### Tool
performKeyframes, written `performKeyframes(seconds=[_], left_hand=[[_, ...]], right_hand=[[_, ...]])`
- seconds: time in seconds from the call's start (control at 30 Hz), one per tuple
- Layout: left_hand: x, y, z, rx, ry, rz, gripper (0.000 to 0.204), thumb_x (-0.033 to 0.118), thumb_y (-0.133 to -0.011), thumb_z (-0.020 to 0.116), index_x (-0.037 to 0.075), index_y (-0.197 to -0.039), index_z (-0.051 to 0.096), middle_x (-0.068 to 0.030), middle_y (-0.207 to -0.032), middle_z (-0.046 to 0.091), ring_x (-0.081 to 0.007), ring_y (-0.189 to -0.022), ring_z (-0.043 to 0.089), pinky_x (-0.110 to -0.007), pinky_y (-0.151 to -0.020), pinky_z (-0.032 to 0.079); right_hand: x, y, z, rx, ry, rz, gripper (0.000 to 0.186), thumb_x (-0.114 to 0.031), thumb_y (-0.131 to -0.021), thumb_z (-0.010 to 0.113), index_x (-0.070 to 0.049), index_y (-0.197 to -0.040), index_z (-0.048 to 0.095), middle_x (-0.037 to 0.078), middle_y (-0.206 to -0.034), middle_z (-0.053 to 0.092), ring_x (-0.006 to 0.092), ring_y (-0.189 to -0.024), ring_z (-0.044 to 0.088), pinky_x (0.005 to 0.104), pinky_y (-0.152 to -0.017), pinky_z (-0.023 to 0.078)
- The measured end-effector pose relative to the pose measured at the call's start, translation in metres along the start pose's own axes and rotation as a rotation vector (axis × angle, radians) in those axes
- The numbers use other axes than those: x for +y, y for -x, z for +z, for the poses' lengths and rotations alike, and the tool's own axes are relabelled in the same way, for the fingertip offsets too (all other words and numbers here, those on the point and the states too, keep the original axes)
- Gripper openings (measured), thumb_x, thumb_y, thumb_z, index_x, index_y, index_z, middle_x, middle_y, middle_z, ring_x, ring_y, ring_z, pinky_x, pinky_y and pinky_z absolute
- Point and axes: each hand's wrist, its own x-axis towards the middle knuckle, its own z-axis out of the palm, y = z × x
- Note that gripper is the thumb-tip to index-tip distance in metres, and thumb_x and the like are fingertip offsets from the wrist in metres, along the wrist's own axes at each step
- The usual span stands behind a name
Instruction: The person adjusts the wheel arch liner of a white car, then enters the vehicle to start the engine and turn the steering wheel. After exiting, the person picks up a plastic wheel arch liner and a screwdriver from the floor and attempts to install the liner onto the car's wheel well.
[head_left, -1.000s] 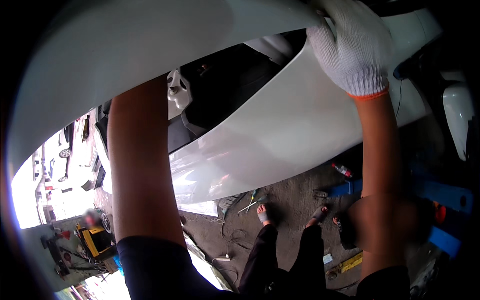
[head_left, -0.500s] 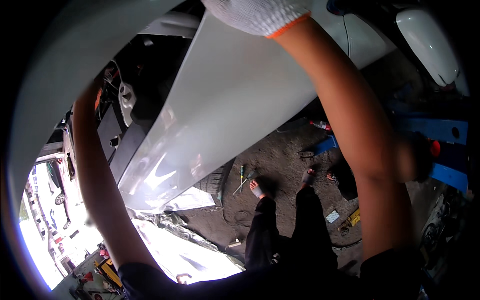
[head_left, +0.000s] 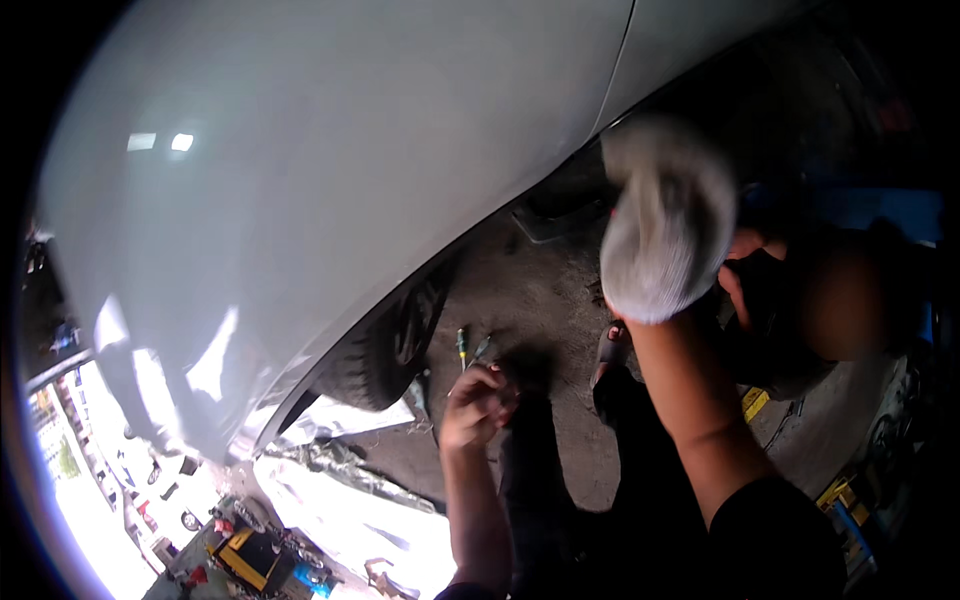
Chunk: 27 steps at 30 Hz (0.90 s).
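The white body panel of a car (head_left: 330, 130) spans the upper left, with bright reflections on its surface. My right hand (head_left: 668, 225), in a white knit glove, is raised beside the panel's lower edge, apart from it as far as I can see. Motion blurs the glove, so its fingers do not show clearly. My bare left hand (head_left: 476, 405) hangs low before my body with curled fingers; whatever they may hold is hidden. Behind that hand a screwdriver with a green-yellow handle (head_left: 462, 343) lies on the floor.
A front tire (head_left: 362, 368) sits under the panel. Another person (head_left: 775, 310) crouches at the right, close to my right arm. White sheeting (head_left: 350, 510) covers the floor at lower left, beside a yellow-and-black case (head_left: 248, 556). A yellow tool (head_left: 754, 403) lies at right.
Both hands have come down and back from the car, my left out of the engine bay, my right off the panel. The view has shifted; the engine bay no longer shows.
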Motion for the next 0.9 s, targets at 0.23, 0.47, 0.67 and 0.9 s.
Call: performKeyframes(seconds=[0.23,0.47,0.67,0.9], left_hand=[[-0.206,-0.018,-0.102,0.228,0.491,-0.035,0.027,0.015,-0.087,0.073,0.009,-0.108,0.057,-0.001,-0.081,0.046,-0.0087,-0.064,0.044,-0.017,-0.051,0.041],[-0.276,0.097,-0.046,0.464,1.086,-0.053,0.023,0.002,-0.083,0.068,0.008,-0.103,0.058,-0.0021,-0.084,0.046,-0.0086,-0.065,0.047,-0.018,-0.055,0.044],[-0.26,0.079,-0.033,0.416,0.948,-0.237,0.024,0.009,-0.083,0.071,0.012,-0.08,0.048,-0.0022,-0.074,0.042,-0.0067,-0.057,0.038,-0.018,-0.047,0.033],[-0.219,-0.185,-0.212,-0.064,0.123,-0.368,0.029,0.014,-0.09,0.067,0.009,-0.117,0.06,-0.0119,-0.104,0.062,-0.0162,-0.08,0.06,-0.024,-0.066,0.052]], right_hand=[[0.063,0.236,-0.108,-0.056,0.202,0.371,0.007,-0.005,-0.085,0.063,0.001,-0.089,0.063,0.012,-0.078,0.063,0.0239,-0.067,0.06,0.0347,-0.061,0.047],[0.005,0.289,-0.149,0.031,0.401,0.96,0.004,-0.001,-0.078,0.059,0.001,-0.081,0.062,0.013,-0.075,0.06,0.0263,-0.068,0.062,0.0328,-0.064,0.048],[-0.058,0.319,-0.163,-0.09,0.451,1.329,0.006,-0.003,-0.083,0.059,-0.001,-0.086,0.063,0.008,-0.079,0.063,0.0138,-0.069,0.058,0.0263,-0.066,0.047],[0.173,0.298,-0.177,-0.761,0.287,1.187,0.022,-0.027,-0.091,0.064,-0.007,-0.098,0.066,0.013,-0.089,0.068,0.0266,-0.084,0.067,0.0332,-0.07,0.052]])
